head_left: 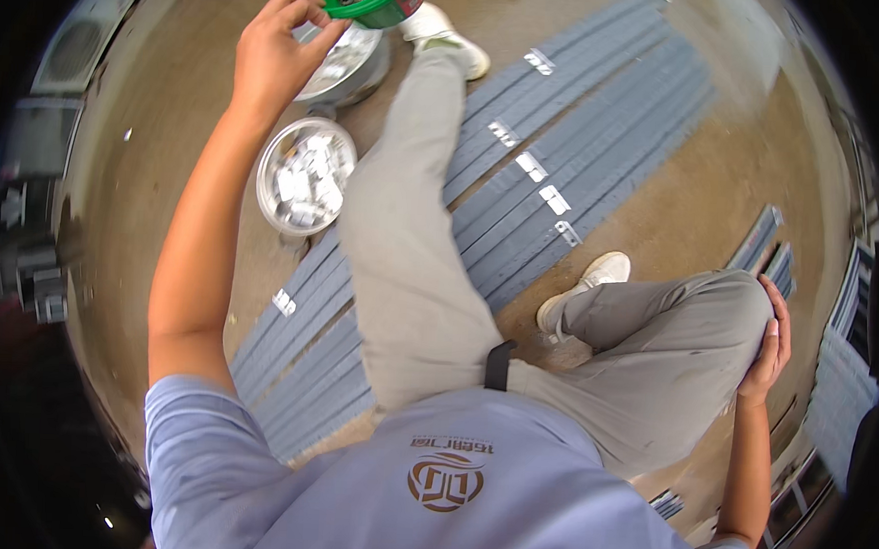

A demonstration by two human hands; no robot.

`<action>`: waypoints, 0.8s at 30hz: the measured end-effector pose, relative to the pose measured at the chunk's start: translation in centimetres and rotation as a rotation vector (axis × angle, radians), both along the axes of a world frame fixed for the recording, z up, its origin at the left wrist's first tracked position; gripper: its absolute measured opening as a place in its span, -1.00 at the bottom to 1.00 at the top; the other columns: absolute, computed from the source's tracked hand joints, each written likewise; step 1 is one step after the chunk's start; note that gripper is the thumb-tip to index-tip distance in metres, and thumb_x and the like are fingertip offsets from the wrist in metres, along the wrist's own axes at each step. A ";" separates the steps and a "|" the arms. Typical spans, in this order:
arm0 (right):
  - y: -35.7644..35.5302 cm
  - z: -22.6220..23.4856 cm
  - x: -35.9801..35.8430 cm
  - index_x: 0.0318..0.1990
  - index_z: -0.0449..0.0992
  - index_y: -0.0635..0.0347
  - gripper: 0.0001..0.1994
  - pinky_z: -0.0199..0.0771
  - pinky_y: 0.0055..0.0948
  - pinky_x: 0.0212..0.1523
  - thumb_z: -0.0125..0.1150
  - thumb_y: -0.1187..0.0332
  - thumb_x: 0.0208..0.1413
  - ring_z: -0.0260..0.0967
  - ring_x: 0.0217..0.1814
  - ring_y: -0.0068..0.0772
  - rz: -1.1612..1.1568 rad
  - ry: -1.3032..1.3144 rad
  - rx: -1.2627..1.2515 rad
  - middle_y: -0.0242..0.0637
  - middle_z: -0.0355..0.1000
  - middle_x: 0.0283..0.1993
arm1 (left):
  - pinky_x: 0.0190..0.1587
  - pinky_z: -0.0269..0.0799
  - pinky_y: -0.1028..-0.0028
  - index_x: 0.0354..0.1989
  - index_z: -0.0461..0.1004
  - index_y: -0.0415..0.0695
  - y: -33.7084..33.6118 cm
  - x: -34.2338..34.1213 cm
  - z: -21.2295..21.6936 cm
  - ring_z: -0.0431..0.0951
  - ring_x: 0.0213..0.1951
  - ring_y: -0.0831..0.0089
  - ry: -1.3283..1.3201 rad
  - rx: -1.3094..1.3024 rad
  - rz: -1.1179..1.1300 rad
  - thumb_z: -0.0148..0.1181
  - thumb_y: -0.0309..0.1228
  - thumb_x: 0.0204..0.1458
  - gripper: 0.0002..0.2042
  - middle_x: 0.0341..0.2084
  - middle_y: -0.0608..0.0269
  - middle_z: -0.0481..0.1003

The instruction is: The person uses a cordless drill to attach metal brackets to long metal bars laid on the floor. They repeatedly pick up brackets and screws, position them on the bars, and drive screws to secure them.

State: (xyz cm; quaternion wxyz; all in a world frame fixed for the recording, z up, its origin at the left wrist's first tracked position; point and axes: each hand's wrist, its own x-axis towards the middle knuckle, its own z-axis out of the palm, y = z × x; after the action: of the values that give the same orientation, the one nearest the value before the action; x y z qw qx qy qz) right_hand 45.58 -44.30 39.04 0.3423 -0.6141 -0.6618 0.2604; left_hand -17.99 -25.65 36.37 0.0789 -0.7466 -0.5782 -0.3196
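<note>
My left hand (285, 47), arm stretched far forward, pinches the rim of a green tub (382, 15) at the top edge of the view. Small dark pieces, perhaps screws, lie in the tub, which is partly cut off by the frame. My right hand (772, 343) rests with its fingers laid over my bent right knee and holds nothing. Below the green tub stands a round metal pot (371, 80) with pale contents. Nearer to me is a clear round tub (264, 179) full of shiny silver metal pieces.
Long grey metal profiles (623, 111) lie side by side in rows across the floor beneath my legs. Several small silver brackets (530, 167) sit on them. Shorter profiles (755, 239) lie beyond my right knee. Boxy objects (42, 282) line the left side.
</note>
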 end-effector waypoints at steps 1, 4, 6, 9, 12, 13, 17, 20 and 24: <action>0.0 0.0 -0.2 0.23 0.44 0.50 -0.50 0.11 -0.18 0.48 -0.19 0.27 0.35 0.30 0.41 -0.09 -0.012 -0.008 -0.002 0.05 0.42 0.31 | -0.07 0.57 0.33 -0.42 0.60 -0.18 -3.5 -2.1 0.4 0.67 -0.13 0.20 -0.021 0.010 0.051 0.51 -0.31 -0.04 -0.77 -0.17 0.21 0.64; 0.5 -0.3 0.0 0.23 0.44 0.48 -0.51 0.14 -0.23 0.47 -0.21 0.25 0.40 0.34 0.38 -0.17 0.023 -0.004 -0.010 -0.02 0.44 0.30 | -0.16 0.58 0.36 -0.40 0.57 -0.15 -14.7 -7.7 -0.4 0.67 -0.23 0.23 0.021 0.031 0.198 0.51 -0.37 -0.07 -0.79 -0.26 0.24 0.63; 0.7 -0.5 0.3 0.23 0.45 0.47 -0.51 0.15 -0.24 0.46 -0.22 0.26 0.41 0.34 0.37 -0.17 0.051 -0.032 0.009 -0.01 0.44 0.30 | -0.21 0.56 0.35 -0.30 0.56 -0.14 -22.5 -9.9 -2.7 0.64 -0.31 0.25 -0.057 -0.074 0.372 0.52 -0.38 -0.09 -0.75 -0.32 0.25 0.60; 1.1 -0.8 0.7 0.24 0.45 0.45 -0.52 0.15 -0.27 0.46 -0.23 0.26 0.43 0.34 0.37 -0.21 0.061 -0.018 -0.009 -0.03 0.45 0.29 | -0.27 0.54 0.34 -0.31 0.50 -0.15 -33.2 -11.1 -7.2 0.61 -0.37 0.26 -0.147 -0.200 0.626 0.55 -0.38 -0.12 -0.69 -0.42 0.21 0.56; 1.5 -0.7 0.7 0.24 0.45 0.42 -0.53 0.16 -0.29 0.45 -0.23 0.25 0.44 0.34 0.36 -0.23 0.062 -0.039 -0.021 -0.05 0.46 0.27 | -0.29 0.55 0.32 -0.39 0.43 -0.16 -41.0 -10.1 -12.5 0.63 -0.39 0.27 -0.279 -0.304 0.860 0.57 -0.36 -0.12 -0.66 -0.46 0.15 0.57; 1.5 -0.7 0.6 0.24 0.46 0.42 -0.53 0.16 -0.30 0.44 -0.22 0.25 0.44 0.34 0.35 -0.24 0.073 -0.068 -0.012 -0.06 0.47 0.27 | -0.30 0.54 0.32 -0.41 0.42 -0.16 -42.9 -9.5 -14.3 0.62 -0.40 0.27 -0.314 -0.291 0.881 0.57 -0.37 -0.13 -0.66 -0.45 0.16 0.57; 1.7 -0.5 0.4 0.21 0.47 0.41 -0.55 0.17 -0.30 0.43 -0.20 0.26 0.43 0.36 0.33 -0.24 0.095 -0.100 -0.001 -0.08 0.48 0.24 | -0.35 0.52 0.30 -0.45 0.42 -0.14 -46.9 -7.6 -20.7 0.60 -0.44 0.24 -0.317 -0.365 1.006 0.55 -0.39 -0.14 -0.69 -0.46 0.21 0.55; 1.7 -0.5 0.5 0.21 0.47 0.42 -0.54 0.17 -0.29 0.43 -0.20 0.25 0.44 0.36 0.33 -0.24 0.081 -0.131 0.007 -0.07 0.48 0.24 | -0.37 0.50 0.28 -0.48 0.42 -0.14 -47.0 -6.3 -24.2 0.58 -0.46 0.21 -0.408 -0.258 1.036 0.54 -0.42 -0.14 -0.70 -0.46 0.22 0.54; 1.3 -0.6 1.2 0.21 0.47 0.42 -0.54 0.17 -0.27 0.43 -0.22 0.25 0.44 0.34 0.35 -0.20 0.073 -0.124 0.002 -0.05 0.47 0.25 | -0.35 0.52 0.27 -0.48 0.41 -0.15 -46.1 -4.8 -26.8 0.58 -0.45 0.20 -0.509 -0.213 1.025 0.54 -0.43 -0.13 -0.70 -0.44 0.20 0.55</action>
State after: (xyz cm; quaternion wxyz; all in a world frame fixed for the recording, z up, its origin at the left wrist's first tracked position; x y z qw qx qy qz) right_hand 46.75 -43.01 38.46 0.2915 -0.6043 -0.7038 0.2335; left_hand -22.78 -71.75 9.52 0.0068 -0.2748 -0.8955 -0.3501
